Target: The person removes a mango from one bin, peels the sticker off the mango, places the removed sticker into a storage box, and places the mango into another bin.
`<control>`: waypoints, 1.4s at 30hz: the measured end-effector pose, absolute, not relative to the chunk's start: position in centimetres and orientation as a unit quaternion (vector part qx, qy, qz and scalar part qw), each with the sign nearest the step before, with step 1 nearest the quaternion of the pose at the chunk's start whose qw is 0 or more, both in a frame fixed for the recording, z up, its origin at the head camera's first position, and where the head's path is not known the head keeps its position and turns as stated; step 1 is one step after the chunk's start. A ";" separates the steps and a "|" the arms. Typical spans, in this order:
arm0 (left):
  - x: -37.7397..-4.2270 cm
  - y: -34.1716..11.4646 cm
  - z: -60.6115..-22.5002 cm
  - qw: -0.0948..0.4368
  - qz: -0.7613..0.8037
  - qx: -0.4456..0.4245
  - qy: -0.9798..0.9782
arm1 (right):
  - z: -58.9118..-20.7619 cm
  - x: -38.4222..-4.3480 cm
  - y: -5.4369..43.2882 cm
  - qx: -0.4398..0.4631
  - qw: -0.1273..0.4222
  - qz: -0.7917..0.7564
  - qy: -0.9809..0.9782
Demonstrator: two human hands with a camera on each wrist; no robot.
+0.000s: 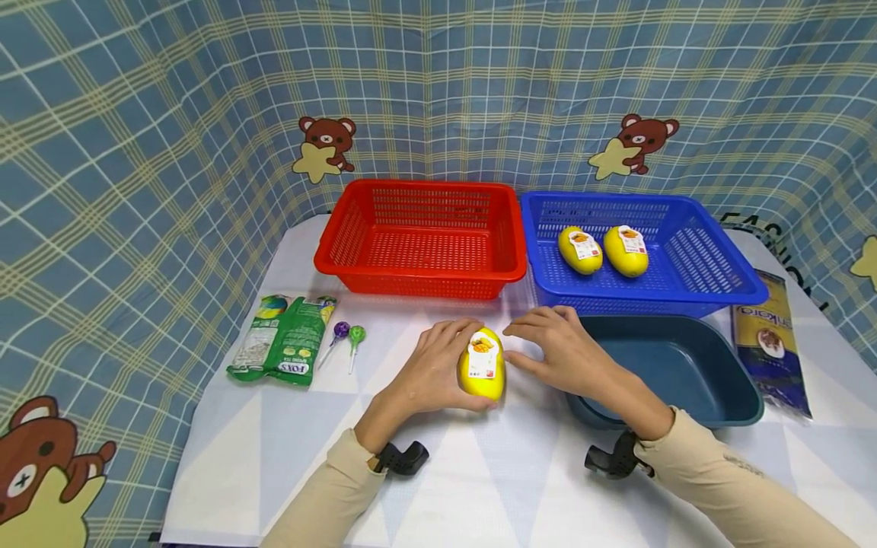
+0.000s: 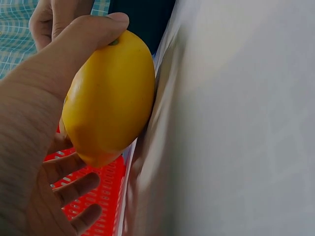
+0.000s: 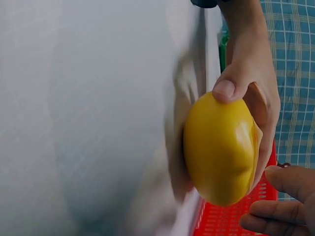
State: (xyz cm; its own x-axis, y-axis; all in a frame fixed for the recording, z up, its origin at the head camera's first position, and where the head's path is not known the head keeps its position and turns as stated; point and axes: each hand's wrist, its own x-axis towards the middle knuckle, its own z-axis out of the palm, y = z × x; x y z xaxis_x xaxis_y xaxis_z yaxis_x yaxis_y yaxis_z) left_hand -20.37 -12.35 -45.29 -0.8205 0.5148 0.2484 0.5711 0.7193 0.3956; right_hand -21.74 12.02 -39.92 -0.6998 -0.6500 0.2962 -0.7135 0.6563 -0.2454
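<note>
1. While the left hand (image 1: 435, 373) is grasping a smooth, yellow, oval fruit with a white label (image 1: 483, 365), its thumb is pressing the near end and its fingers are lying around the far part.

2. The grasped fruit is sitting between the two hands, in front of a rectangular, perforated red plastic basket (image 1: 421, 272); whether it is touching the pale, triangle-patterned cloth (image 1: 274, 457), I cannot tell from where I am standing.

3. The right hand (image 1: 565, 346) is holding nothing; its loosely bent fingers are hovering just beside the fruit, apart from it.

4. A rectangular, perforated blue plastic basket (image 1: 651, 295) is standing beside the red one, and two labelled yellow oval fruits (image 1: 580, 259) are lying inside it.

5. A dark teal, rounded tub (image 1: 674, 365) is standing before the blue basket; a flat purple-and-gold packet (image 1: 770, 342) is lying to its right.

6. At left, a glossy green packet (image 1: 294, 335), a purple-headed lollipop (image 1: 341, 329) and a green-headed lollipop (image 1: 357, 334) are lying together.
</note>
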 end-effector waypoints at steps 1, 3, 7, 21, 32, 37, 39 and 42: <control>-20.4 -12.3 -45.3 0.062 -0.232 -0.294 -0.925 | -39.9 -21.7 11.9 0.378 0.091 0.174 -0.905; -20.4 -12.3 -45.3 0.064 -0.227 -0.295 -0.926 | -40.0 -21.7 11.6 0.379 0.089 0.173 -0.904; -20.4 -12.2 -45.3 0.068 -0.220 -0.300 -0.926 | -40.2 -21.8 11.2 0.381 0.091 0.174 -0.904; -20.5 -11.9 -45.2 0.065 -0.210 -0.301 -0.928 | -40.7 -22.4 9.9 0.387 0.111 0.195 -0.895; -20.5 -11.9 -45.2 0.066 -0.203 -0.300 -0.930 | -40.7 -22.7 9.2 0.387 0.134 0.242 -0.880; -20.4 -12.1 -45.3 0.062 -0.206 -0.300 -0.930 | -40.6 -22.6 8.9 0.384 0.130 0.242 -0.881; -20.4 -12.3 -45.3 0.062 -0.207 -0.299 -0.929 | -40.3 -22.5 8.9 0.384 0.122 0.241 -0.883; -20.4 -12.5 -45.4 0.063 -0.212 -0.296 -0.929 | -39.5 -22.3 9.0 0.385 0.103 0.253 -0.881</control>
